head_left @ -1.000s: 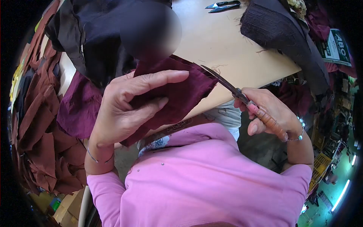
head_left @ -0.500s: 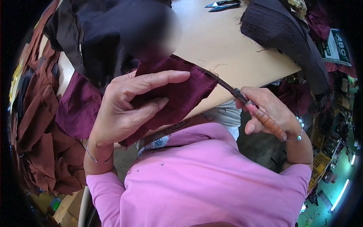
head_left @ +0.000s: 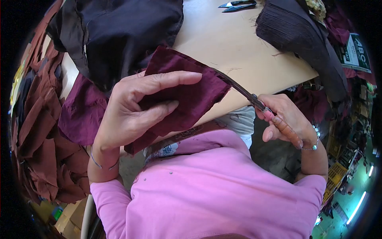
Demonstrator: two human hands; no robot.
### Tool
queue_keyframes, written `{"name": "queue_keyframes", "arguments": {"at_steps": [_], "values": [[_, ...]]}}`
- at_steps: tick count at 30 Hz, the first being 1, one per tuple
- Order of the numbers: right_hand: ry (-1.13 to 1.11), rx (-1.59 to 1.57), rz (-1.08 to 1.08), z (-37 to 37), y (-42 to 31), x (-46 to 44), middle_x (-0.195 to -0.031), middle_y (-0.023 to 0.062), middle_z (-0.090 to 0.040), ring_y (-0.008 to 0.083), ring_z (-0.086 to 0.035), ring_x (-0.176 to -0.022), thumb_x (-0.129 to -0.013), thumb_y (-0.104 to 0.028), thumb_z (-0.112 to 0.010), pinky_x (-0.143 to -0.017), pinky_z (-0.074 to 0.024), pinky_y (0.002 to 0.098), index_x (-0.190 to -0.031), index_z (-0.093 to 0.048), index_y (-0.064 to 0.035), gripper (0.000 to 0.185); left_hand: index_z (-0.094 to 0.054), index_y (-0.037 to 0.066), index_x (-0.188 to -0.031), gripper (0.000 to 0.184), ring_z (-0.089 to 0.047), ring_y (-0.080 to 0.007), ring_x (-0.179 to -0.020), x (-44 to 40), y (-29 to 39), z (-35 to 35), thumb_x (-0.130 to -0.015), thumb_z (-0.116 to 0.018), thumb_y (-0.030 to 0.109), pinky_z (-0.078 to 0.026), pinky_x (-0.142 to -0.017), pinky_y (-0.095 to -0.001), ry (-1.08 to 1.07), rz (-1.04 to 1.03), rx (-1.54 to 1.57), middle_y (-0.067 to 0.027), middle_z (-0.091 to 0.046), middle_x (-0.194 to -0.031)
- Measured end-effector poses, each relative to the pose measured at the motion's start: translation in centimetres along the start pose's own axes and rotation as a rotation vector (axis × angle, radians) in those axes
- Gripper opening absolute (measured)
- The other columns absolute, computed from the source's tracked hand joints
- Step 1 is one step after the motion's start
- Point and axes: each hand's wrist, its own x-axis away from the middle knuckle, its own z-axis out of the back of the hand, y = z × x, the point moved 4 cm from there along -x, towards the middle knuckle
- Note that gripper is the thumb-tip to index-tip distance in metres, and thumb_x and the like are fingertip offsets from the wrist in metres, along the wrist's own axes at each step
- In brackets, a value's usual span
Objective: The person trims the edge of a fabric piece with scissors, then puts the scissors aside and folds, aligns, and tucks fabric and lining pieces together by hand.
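Observation:
My left hand point(head_left: 133, 101) holds up a piece of maroon cloth point(head_left: 195, 93). Its thumb and index finger stand apart in front of the fabric, while the other fingers are hidden behind it. In my right hand point(head_left: 288, 115) is a pair of scissors point(head_left: 243, 92) with wrapped orange-brown and pink handles. The dark blades point up and left, lying along the cloth's upper right edge; how far they are parted I cannot tell. More maroon fabric point(head_left: 81, 113) hangs left of my left wrist.
Black cloth point(head_left: 127, 36) covers the table's left part. On the pale tabletop point(head_left: 215, 44) lie thread snips point(head_left: 238, 5) and loose threads. Dark pleated fabric point(head_left: 294, 36) drapes over the right edge. Brown cloth pieces point(head_left: 43, 159) are heaped at far left.
The scissors have slid a little right and down, and less of the blade lies along the cloth. The cloth's upper corner now shows. My left hand has hardly moved.

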Motion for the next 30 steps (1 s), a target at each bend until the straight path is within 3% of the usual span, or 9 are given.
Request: {"name": "queue_keyframes", "arguments": {"at_steps": [3,6,9,16,30], "values": [[0.102,-0.168,0.03,-0.34,-0.08,-0.29,-0.058,0.0021,-0.036,0.0142,-0.036,-0.048,-0.056,-0.079,-0.051,-0.045,-0.0312,0.0267,-0.07,-0.043,-0.0046,0.076,-0.06,-0.005,-0.103,0.039,-0.061,-0.0152,-0.088,-0.06,-0.03,0.04,-0.064,-0.058,-0.005,-0.043,-0.081,-0.0243,-0.014,0.001,-0.011,-0.0112,-0.064,-0.099],[0.136,-0.098,0.071,-0.51,0.43,-0.26,-0.058,0.0026,-0.037,0.0147,-0.038,-0.048,-0.055,-0.08,-0.049,-0.045,-0.0323,0.0272,-0.072,-0.044,-0.0043,0.078,-0.06,-0.005,-0.103,0.038,-0.061,-0.015,-0.087,-0.18,0.04,-0.02,-0.065,-0.059,-0.005,-0.044,-0.081,-0.0241,-0.029,-0.016,-0.06,-0.0115,-0.064,-0.099],[-0.005,-0.049,0.018,-0.03,-0.01,-0.07,-0.064,0.0136,-0.044,0.029,-0.041,-0.056,-0.061,-0.063,-0.064,-0.054,-0.0381,0.0349,-0.081,-0.046,0.0004,0.069,-0.06,-0.004,-0.103,0.038,-0.061,-0.0153,-0.087,-0.24,-0.1,-0.05,-0.065,-0.06,-0.005,-0.044,-0.08,-0.0241,-0.028,-0.04,-0.067,-0.0118,-0.064,-0.099],[0.036,-0.002,0.011,-0.1,0.04,-0.19,-0.062,0.0127,-0.044,0.0302,-0.044,-0.056,-0.061,-0.063,-0.065,-0.055,-0.0386,0.0359,-0.079,-0.045,0.0008,0.069,-0.061,0.001,-0.103,0.04,-0.061,-0.0139,-0.089,-0.2,-0.04,-0.05,-0.065,-0.053,-0.009,-0.044,-0.082,-0.0239,-0.029,-0.02,-0.055,-0.0086,-0.064,-0.101],[0.093,0.009,0.03,-0.13,0.2,-0.12,-0.055,0.0113,-0.038,0.0261,-0.039,-0.05,-0.061,-0.056,-0.069,-0.048,-0.0342,0.0331,-0.067,-0.045,-0.0001,0.062,-0.06,-0.004,-0.103,0.041,-0.06,-0.0157,-0.091,-0.19,-0.41,0.04,-0.063,-0.06,-0.005,-0.043,-0.083,-0.0248,-0.005,0.018,0.009,-0.0116,-0.063,-0.102]]}}
